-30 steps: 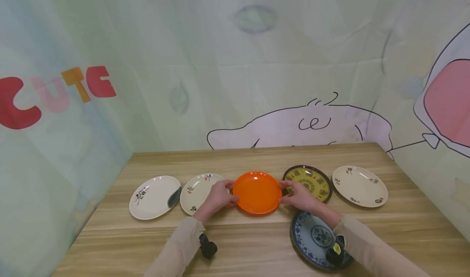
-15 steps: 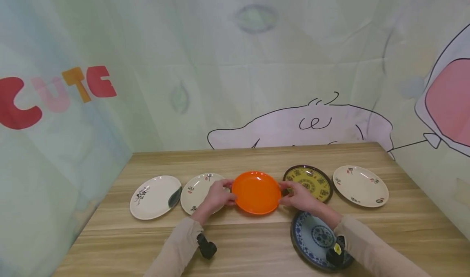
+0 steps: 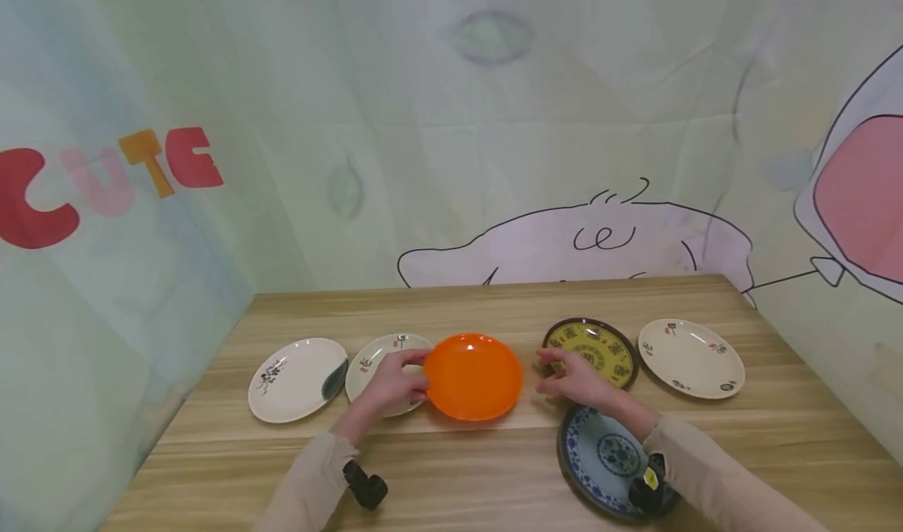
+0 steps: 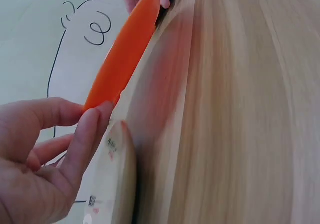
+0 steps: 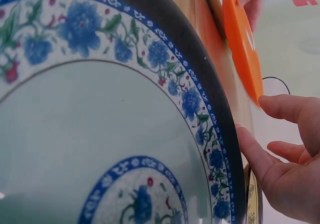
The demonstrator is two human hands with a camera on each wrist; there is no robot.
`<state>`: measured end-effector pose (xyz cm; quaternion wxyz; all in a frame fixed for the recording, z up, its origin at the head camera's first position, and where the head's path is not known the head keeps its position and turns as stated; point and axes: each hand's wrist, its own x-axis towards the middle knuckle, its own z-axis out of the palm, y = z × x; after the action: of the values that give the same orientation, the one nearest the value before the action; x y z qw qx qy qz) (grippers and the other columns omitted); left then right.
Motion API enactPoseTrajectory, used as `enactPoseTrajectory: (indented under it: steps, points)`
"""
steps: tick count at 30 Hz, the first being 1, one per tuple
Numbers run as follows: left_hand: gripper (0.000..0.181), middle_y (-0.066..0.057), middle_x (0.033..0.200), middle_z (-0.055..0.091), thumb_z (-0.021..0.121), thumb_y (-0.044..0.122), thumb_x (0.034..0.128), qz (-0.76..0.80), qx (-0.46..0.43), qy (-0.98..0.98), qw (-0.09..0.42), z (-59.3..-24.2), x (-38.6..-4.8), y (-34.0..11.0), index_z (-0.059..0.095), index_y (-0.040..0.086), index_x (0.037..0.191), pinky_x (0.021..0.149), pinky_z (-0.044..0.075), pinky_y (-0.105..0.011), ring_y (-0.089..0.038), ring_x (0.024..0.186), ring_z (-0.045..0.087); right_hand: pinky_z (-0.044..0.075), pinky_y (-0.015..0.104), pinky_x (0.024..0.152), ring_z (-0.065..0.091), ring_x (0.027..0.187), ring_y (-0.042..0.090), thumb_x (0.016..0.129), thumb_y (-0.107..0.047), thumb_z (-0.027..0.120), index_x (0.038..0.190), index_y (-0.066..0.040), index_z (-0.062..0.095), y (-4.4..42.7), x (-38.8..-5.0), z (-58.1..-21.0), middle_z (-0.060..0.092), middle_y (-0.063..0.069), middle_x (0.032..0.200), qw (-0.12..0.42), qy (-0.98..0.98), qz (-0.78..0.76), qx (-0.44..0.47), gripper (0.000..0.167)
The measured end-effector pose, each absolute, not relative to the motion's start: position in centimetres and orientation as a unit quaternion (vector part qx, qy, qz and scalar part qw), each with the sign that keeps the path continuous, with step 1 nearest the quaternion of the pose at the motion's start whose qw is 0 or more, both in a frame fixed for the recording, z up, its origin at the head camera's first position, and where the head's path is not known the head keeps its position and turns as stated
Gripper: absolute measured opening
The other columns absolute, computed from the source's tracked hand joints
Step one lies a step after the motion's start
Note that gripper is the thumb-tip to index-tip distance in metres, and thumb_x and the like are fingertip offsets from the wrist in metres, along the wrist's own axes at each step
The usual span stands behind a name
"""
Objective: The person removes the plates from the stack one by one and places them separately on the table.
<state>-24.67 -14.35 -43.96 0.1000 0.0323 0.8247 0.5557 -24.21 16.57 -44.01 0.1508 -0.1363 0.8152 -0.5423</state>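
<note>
An orange plate (image 3: 474, 377) is in the middle of the row, and the left wrist view shows the plate (image 4: 122, 56) raised above the wood, with a reddish reflection below. My left hand (image 3: 390, 381) pinches its left rim between thumb and fingers, over part of a cream plate (image 3: 374, 357). Fingers parted, my right hand (image 3: 577, 378) holds nothing. It is apart from the orange plate's right edge in the head view and close to a yellow patterned plate (image 3: 596, 342) with a dark rim. Below the right wrist is a blue floral plate (image 5: 110, 119).
On the wooden table (image 3: 451, 469), a white plate (image 3: 296, 383) with a dark leaf lies far left. Another cream plate (image 3: 691, 357) with small motifs lies far right. A printed cloth (image 3: 353, 124) hangs behind the table.
The orange plate has shifted left with my left hand, which also moved left. My right hand has let go of the plate's right rim and stays in nearly the same place.
</note>
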Motion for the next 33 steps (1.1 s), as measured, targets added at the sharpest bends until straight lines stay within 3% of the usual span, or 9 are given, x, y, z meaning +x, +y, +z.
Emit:
enactPoseTrajectory:
  steps: [11, 23, 33]
  points:
    - [0.048, -0.022, 0.123, 0.050, 0.061, 0.001, 0.0811, 0.529, 0.082, 0.832, 0.143, -41.4, -22.8, -20.5, 0.048, -0.001, 0.127, 0.069, 0.056, -0.034, -0.021, 0.068, 0.062, 0.055, 0.031, 0.069, 0.060, 0.080, 0.018, 0.077, -0.002, 0.066, 0.132, 0.010, 0.035, 16.6, -24.1, -44.0, 0.044, 0.027, 0.124, 0.143, 0.822, -0.535, -0.133, 0.065]
    - [0.050, -0.023, 0.124, 0.049, 0.063, 0.004, 0.0790, 0.501, 0.136, 0.821, 0.236, -41.6, -21.3, -25.0, 0.048, -0.003, 0.126, 0.063, 0.056, -0.032, -0.021, 0.069, 0.059, 0.054, 0.032, 0.069, 0.059, 0.082, 0.019, 0.077, -0.003, 0.066, 0.132, 0.009, 0.035, 16.7, -24.3, -44.4, 0.045, 0.025, 0.124, 0.144, 0.819, -0.536, -0.142, 0.065]
    - [0.047, -0.020, 0.123, 0.052, 0.060, 0.002, 0.0789, 0.483, 0.188, 0.809, 0.278, -42.0, -20.3, -26.7, 0.051, 0.000, 0.125, 0.059, 0.056, -0.032, -0.022, 0.070, 0.061, 0.054, 0.030, 0.068, 0.058, 0.081, 0.018, 0.077, -0.004, 0.067, 0.132, 0.009, 0.035, 16.7, -24.1, -44.2, 0.045, 0.025, 0.124, 0.142, 0.824, -0.530, -0.139, 0.065]
